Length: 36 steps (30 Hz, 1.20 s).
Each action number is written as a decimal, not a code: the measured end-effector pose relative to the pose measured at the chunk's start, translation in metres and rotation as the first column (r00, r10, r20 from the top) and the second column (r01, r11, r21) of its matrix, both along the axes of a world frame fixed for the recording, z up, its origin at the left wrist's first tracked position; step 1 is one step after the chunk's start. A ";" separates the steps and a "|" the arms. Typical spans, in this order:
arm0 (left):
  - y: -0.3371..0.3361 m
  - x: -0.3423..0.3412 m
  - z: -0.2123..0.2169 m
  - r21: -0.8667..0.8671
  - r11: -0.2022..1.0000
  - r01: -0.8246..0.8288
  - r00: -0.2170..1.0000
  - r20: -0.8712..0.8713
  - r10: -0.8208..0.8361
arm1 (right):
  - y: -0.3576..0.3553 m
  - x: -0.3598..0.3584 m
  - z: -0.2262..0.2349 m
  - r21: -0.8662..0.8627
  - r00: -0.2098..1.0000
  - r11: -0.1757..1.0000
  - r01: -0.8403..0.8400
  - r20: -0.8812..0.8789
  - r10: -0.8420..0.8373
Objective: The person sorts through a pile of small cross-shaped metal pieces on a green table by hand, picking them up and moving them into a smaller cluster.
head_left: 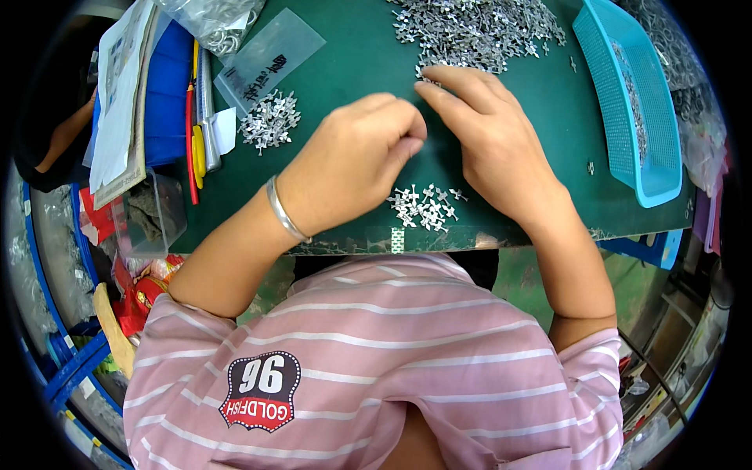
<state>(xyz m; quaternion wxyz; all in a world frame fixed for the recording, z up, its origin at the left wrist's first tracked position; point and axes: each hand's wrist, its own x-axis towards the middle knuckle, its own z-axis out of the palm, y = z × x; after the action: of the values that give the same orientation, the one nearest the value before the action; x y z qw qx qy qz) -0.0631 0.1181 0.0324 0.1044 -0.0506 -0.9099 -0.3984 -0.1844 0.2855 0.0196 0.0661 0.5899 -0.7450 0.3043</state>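
A dark green table (pixel 337 78) with a worn front edge spans the space before the person. Along its right side stands a long turquoise basket (pixel 659 190) with perforated walls, small grey pieces lying inside. The biggest heap of small silvery metal pieces (pixel 482 35) spreads over the far part of the table, right of centre.

Both hands are over the table, in front of that heap. The right hand (pixel 497 129) is stretched forward, palm down, its fingers slightly bent and a little apart; the foremost fingertips are at the heap's near edge and seem to touch pieces there. Its thumb is hidden underneath, so whether it grips one cannot be told. The left hand (pixel 360 149) is drawn in, fingers curled and the thumb up against the bent forefinger; its back screens the inside, so whether a piece is pinched there cannot be told either.

Beyond the left hand a clear plastic bag (pixel 294 43) with dark handwriting lies flat. Just below it is a small pile (pixel 270 121) of the same pieces. Another loose cluster (pixel 423 207) lies by the front edge, between the forearms. A silvery bangle (pixel 283 210) circles the left wrist. Smallest is a single stray piece (pixel 591 168) near the basket.
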 end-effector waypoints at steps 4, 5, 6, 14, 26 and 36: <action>0.006 0.016 -0.002 -0.011 0.997 0.079 0.995 0.056 -0.078 | 0.003 -0.009 0.001 0.096 0.996 0.993 -0.074 0.057 0.069; 0.007 0.020 -0.005 0.021 0.993 0.114 0.991 0.061 -0.115 | 0.011 -0.011 0.004 0.108 0.992 0.992 -0.068 0.114 0.056; 0.006 0.023 -0.007 0.053 0.987 0.149 0.986 0.065 -0.152 | 0.017 -0.013 0.007 0.121 0.984 0.991 -0.062 0.171 0.040; -0.003 -0.011 -0.012 -0.072 0.997 -0.032 0.998 -0.061 0.027 | 0.027 -0.003 -0.004 0.073 0.972 0.997 0.006 0.233 -0.023; -0.002 -0.034 -0.030 -0.201 0.978 -0.062 0.981 -0.193 0.023 | 0.021 -0.003 -0.003 0.101 0.982 0.990 0.102 0.147 -0.117; 0.001 -0.012 -0.020 -0.206 0.976 -0.075 0.994 -0.095 0.056 | 0.009 -0.012 0.006 -0.015 0.952 0.995 0.097 0.294 -0.088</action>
<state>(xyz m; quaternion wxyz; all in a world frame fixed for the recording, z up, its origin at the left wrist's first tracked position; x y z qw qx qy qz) -0.0755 0.1195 0.0122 0.1517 -0.0488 -0.9423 -0.2943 -0.1959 0.2942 0.0260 -0.0221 0.5019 -0.7688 0.3956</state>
